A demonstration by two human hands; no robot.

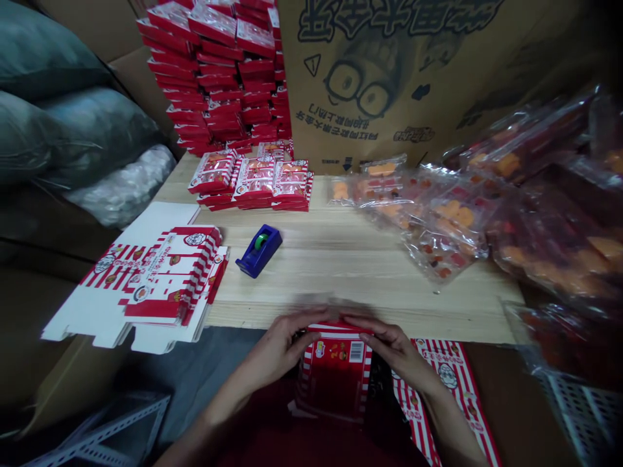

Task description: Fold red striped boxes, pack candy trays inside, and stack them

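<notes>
Red-and-white printed carton, long axis running toward the person; left hand and right hand equally near its far end, fingers gripping it.

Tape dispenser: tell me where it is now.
In the head view, the blue tape dispenser sits on the wooden table, left of centre, just right of the flat red-and-white cartons and in front of the stacked red boxes.

One head-worn camera looks forward and down from close above the left hand and right hand, onto the wooden tabletop.
</notes>
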